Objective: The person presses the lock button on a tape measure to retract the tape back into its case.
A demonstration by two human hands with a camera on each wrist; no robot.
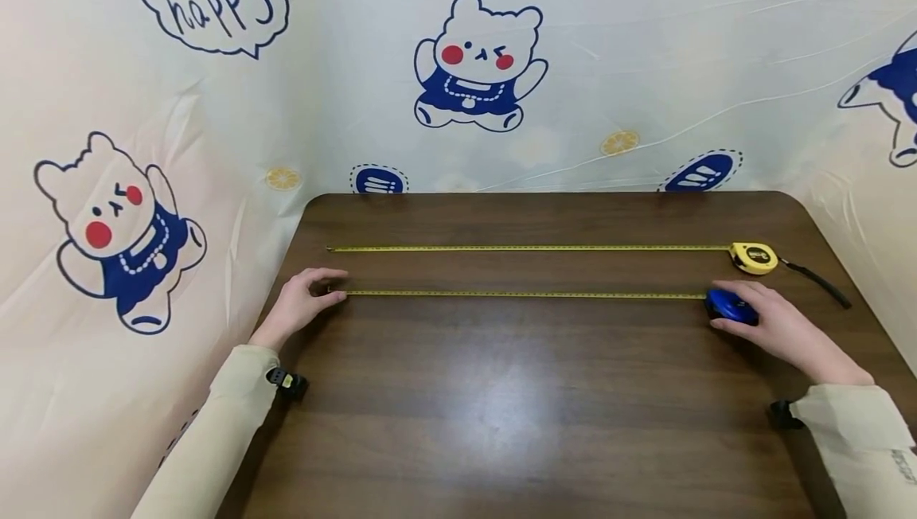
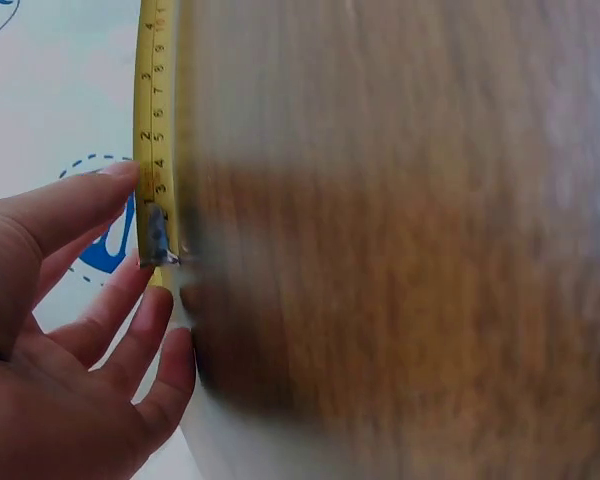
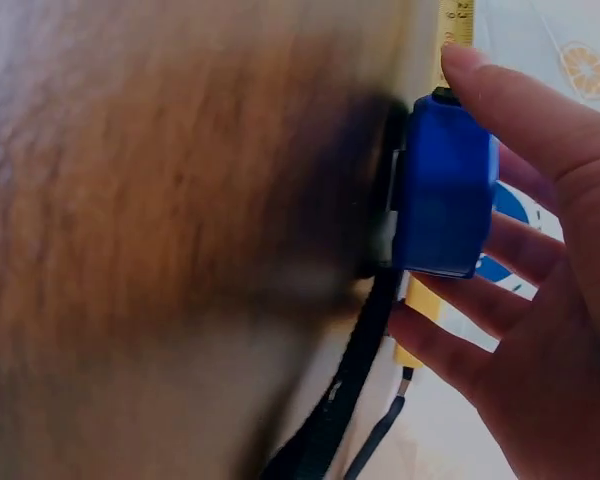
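A yellow tape blade [image 1: 523,294] runs straight across the brown table from a blue tape measure [image 1: 731,306]. The right hand [image 1: 777,324] holds the blue case between thumb and fingers; in the right wrist view the thumb lies by the blade's exit from the blue case [image 3: 448,190]. At the blade's other end is the left hand [image 1: 304,300], its thumb touching the blade's edge near the metal hook [image 2: 158,245] in the left wrist view, its fingers loosely bent beside the hook. Whether it pinches the blade is hard to tell.
Farther back, a yellow tape measure [image 1: 754,258] lies with its blade [image 1: 530,247] extended to the left, roughly parallel to the nearer one. Its black strap [image 1: 817,282] points toward the right table edge. A printed cloth [image 1: 344,65] hangs behind and beside the table [image 1: 501,392].
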